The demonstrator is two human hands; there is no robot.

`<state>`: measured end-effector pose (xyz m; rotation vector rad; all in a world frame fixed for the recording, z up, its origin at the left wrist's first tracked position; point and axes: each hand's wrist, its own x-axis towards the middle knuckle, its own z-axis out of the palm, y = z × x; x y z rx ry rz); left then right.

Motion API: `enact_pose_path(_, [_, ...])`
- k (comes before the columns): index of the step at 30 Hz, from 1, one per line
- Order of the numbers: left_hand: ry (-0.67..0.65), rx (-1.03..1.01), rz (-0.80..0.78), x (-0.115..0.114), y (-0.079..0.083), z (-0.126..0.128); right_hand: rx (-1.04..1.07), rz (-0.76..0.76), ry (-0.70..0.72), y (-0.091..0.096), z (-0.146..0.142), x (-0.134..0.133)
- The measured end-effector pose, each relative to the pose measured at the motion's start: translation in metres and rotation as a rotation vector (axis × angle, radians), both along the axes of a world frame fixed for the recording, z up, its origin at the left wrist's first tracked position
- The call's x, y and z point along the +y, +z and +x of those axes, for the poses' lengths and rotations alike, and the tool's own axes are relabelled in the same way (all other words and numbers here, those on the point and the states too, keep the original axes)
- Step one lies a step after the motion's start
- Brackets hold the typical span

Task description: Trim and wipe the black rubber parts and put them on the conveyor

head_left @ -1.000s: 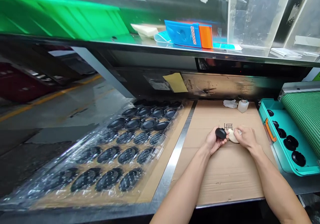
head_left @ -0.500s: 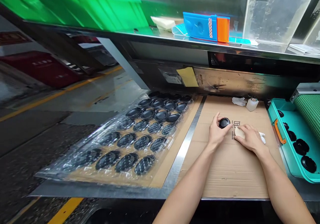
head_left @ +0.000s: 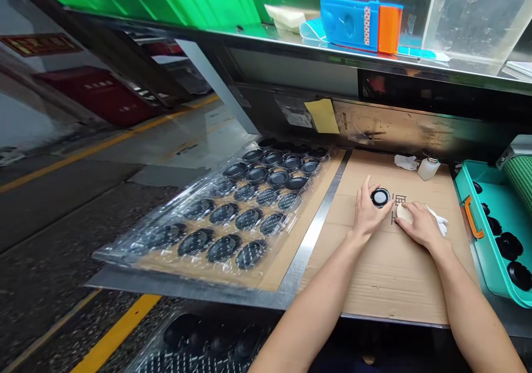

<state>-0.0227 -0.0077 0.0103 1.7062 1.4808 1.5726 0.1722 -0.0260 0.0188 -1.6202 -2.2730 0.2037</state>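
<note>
Between thumb and fingers, my left hand (head_left: pixel 366 209) grips a small round black plastic part (head_left: pixel 380 197), its face turned up and showing a pale, shiny centre. Just to the right, my right hand (head_left: pixel 419 223) is closed on a cream-coloured round pad (head_left: pixel 404 213), low over the cardboard sheet (head_left: pixel 374 276). A crumpled white cloth (head_left: pixel 439 221) shows behind the right hand's fingers. The two hands are close together but apart.
Left, a clear plastic tray (head_left: pixel 266 250) holds rows of black round parts. A teal bin (head_left: pixel 484 240) with more black parts stands right, beside a green conveyor belt (head_left: pixel 519 179). A small bottle (head_left: pixel 428 168) stands at the back, below a metal shelf (head_left: pixel 286 43).
The black part has tilted in my left hand, so its centre now looks pale instead of dark. My right hand still holds the pad nearby. The camera view has shifted slightly.
</note>
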Motion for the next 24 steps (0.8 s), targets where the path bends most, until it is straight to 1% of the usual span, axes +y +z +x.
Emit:
enact_pose_path(1, [-0.012, 0.008, -0.013, 0.0, 0.0, -0.001, 0.001, 0.0, 0.0, 0.0, 0.0, 0.0])
enact_pose_path(3, [-0.044, 0.069, -0.089, 0.003, -0.001, -0.004, 0.002, 0.0, -0.005, 0.0, 0.0, 0.0])
enact_pose_path(5, [-0.065, 0.198, -0.192, 0.008, -0.004, -0.009, 0.001, -0.004, -0.014, 0.0, 0.0, 0.0])
enact_pose_path(6, [-0.061, 0.274, -0.229, 0.011, -0.006, -0.013, 0.001, -0.007, -0.016, 0.0, 0.0, 0.0])
enact_pose_path(8, [-0.007, 0.391, -0.259, 0.016, -0.012, -0.02, 0.003, -0.008, -0.011, -0.001, 0.0, 0.0])
enact_pose_path(11, [0.076, 0.42, -0.282, 0.017, -0.015, -0.028, 0.009, -0.001, -0.003, -0.002, 0.0, -0.001])
enact_pose_path(13, [0.058, 0.415, -0.319, 0.014, -0.012, -0.029, 0.015, 0.002, -0.001, -0.003, -0.001, 0.0])
enact_pose_path(15, [-0.008, 0.475, -0.35, 0.008, -0.006, -0.029, 0.02, 0.007, 0.001, -0.003, -0.002, 0.001])
enact_pose_path(17, [-0.08, 0.59, -0.361, 0.001, 0.001, -0.029, 0.024, 0.022, -0.014, -0.003, -0.005, 0.002])
enact_pose_path(19, [-0.171, 0.69, -0.355, -0.013, 0.006, -0.034, 0.021, 0.043, -0.049, -0.004, -0.008, 0.001])
enact_pose_path(21, [-0.296, 0.736, -0.355, -0.033, 0.003, -0.048, 0.01, 0.057, -0.082, -0.005, -0.01, -0.002])
enact_pose_path(23, [-0.425, 0.76, -0.372, -0.053, -0.009, -0.075, 0.001, 0.058, -0.083, -0.007, -0.012, -0.005])
enact_pose_path(24, [-0.46, 0.769, -0.38, -0.06, -0.017, -0.091, -0.003, 0.053, -0.074, -0.008, -0.013, -0.005])
